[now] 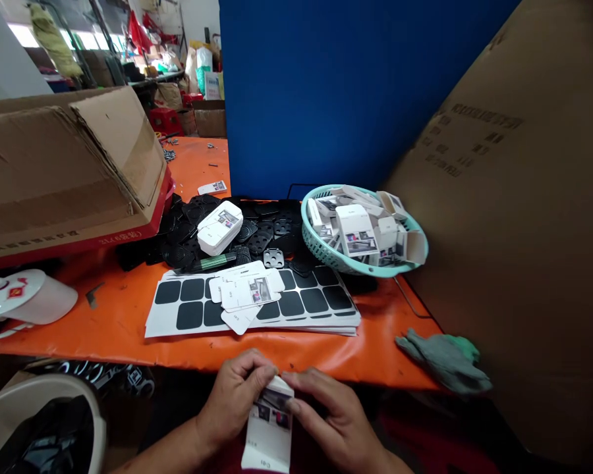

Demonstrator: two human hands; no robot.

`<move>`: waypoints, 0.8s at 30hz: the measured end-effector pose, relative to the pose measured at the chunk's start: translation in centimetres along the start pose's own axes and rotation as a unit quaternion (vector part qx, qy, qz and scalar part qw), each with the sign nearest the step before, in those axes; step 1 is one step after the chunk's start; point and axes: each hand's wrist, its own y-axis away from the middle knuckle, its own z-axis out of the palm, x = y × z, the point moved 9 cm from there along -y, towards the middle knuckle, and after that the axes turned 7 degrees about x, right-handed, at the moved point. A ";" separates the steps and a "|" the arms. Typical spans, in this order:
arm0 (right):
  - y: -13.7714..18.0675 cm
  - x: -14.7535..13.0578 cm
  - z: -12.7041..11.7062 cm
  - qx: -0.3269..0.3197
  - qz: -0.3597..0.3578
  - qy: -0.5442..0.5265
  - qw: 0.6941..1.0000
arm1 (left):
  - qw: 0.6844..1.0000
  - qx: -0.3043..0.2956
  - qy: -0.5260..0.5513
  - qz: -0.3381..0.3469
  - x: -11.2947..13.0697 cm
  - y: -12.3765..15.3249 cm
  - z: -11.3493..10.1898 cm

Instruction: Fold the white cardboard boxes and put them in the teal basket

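Observation:
Below the table's front edge my left hand and my right hand both grip a small white printed carton, fingers closed on its upper end. Just beyond them on the orange table lies a stack of white sheets with black square pads, and on it a pile of flat unfolded cartons. A teal basket filled with folded white boxes stands at the right.
Black plastic parts are heaped behind the sheets with a stack of white cartons on them. An open cardboard box sits left, a cup lid beside it, a grey-green glove right. Blue panel and cardboard wall behind.

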 end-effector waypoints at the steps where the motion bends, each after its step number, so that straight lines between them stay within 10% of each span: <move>1: 0.3 -0.3 0.1 -0.001 -0.029 0.010 1.000 | 1.000 -0.006 -0.012 0.026 0.1 0.1 -0.1; 9: 0.0 0.2 0.5 -0.001 -0.049 0.036 0.998 | 0.973 -0.068 -0.086 0.201 1.0 1.5 0.1; 13: -5.0 -2.8 -5.2 0.135 -0.107 0.091 0.981 | 0.925 0.050 -0.259 0.272 3.9 -0.7 -2.5; 18: -12.7 -9.0 -14.0 0.340 -0.265 0.344 0.834 | 0.790 0.146 -0.506 0.314 8.2 -5.3 -4.9; 24: -22.5 -4.9 -15.1 0.244 -0.163 0.622 0.726 | 0.743 0.094 -0.632 0.201 8.8 -10.0 -5.9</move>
